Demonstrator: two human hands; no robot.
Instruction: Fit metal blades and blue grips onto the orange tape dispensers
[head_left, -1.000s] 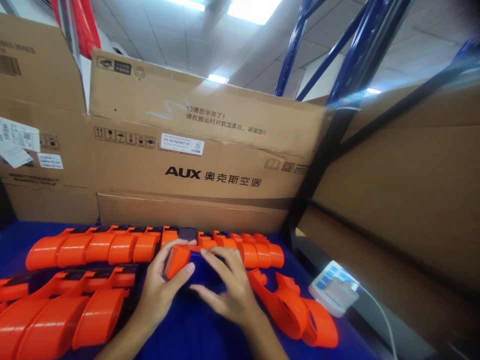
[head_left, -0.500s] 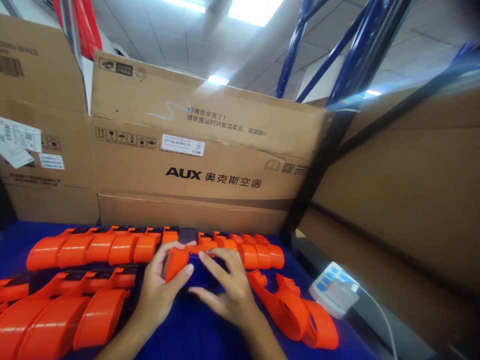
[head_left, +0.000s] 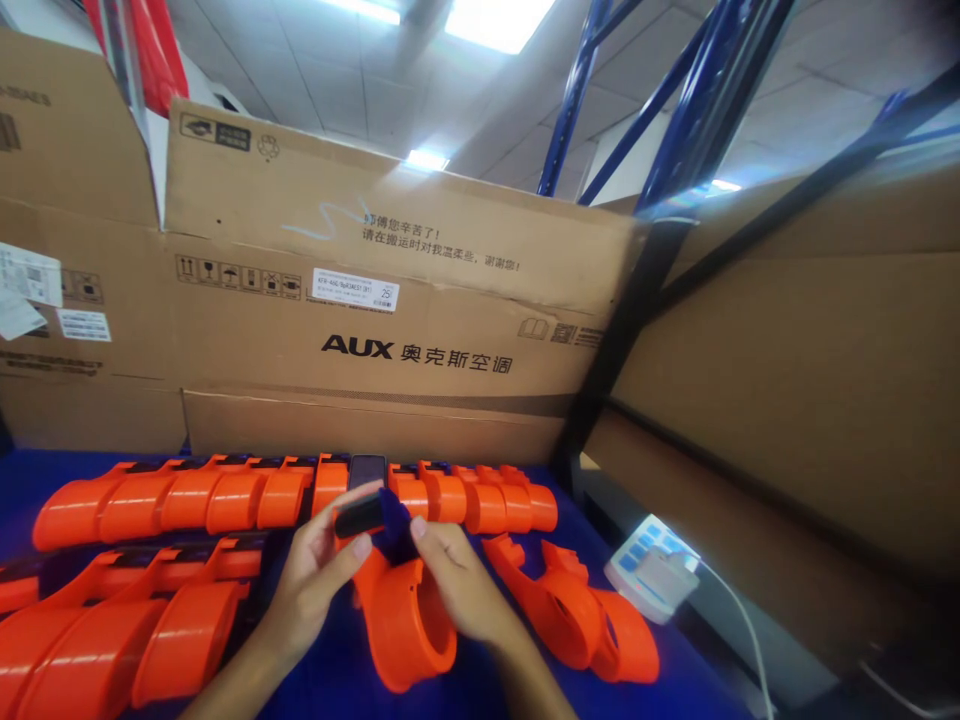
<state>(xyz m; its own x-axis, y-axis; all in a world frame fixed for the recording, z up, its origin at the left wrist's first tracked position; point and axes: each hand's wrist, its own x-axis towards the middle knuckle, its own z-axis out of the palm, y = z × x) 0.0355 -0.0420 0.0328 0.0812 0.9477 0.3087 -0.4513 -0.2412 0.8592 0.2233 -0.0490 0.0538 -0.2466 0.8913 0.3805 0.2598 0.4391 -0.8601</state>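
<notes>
An orange plastic tape dispenser (head_left: pixel 409 635) hangs between my hands above the blue tabletop, its ring-shaped part facing down. A black cylindrical part (head_left: pixel 361 516) and a dark blue flap (head_left: pixel 396 522) show at its upper end. My left hand (head_left: pixel 319 560) is closed round that upper end, thumb in front. On the other side, my right hand (head_left: pixel 461 585) pinches near the blue flap, thumb against it; most of its fingers are hidden behind the dispenser. More orange dispensers (head_left: pixel 187 640) lie close by on the left.
Similar orange dispensers stand in a row (head_left: pixel 232 500) at the back, around a small dark-screened device (head_left: pixel 368 471). A few others (head_left: pixel 577 620) lie at right, beside a white power strip (head_left: pixel 652 570) with a cable. Cardboard panels (head_left: pixel 420 410) and a dark rack post (head_left: pixel 607 350) border the table.
The dispenser has been turned over: its ring now hangs down towards me and the black part shows on top. My right hand's fingers, spread before, have drawn in to a pinch.
</notes>
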